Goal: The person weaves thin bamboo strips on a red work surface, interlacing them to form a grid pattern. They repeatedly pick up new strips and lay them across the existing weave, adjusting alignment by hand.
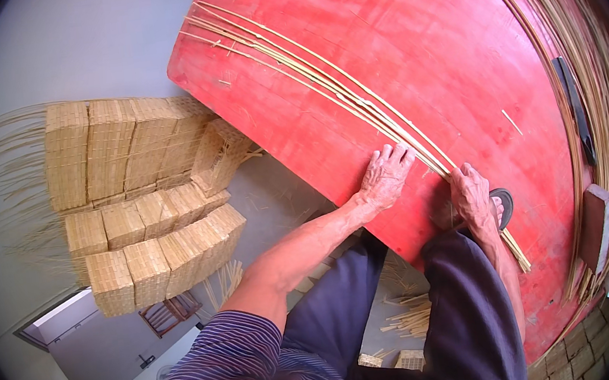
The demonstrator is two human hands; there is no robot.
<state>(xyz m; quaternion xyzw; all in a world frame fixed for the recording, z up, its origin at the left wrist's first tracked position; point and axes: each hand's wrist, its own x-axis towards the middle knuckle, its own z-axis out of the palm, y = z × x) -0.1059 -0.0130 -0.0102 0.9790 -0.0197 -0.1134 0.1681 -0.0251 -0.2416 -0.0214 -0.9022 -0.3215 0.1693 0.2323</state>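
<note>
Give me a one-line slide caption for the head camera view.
Both hands, left and right, press a bundle of thin bamboo strips onto a red board, stacked woven mats alongside.

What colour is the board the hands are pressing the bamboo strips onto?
Red, a worn painted red board, seen in the head view under the pale bamboo strips.

- You had no packages, labels, signs or screens in view; nothing of that kind stood on the red surface or around it.
</note>
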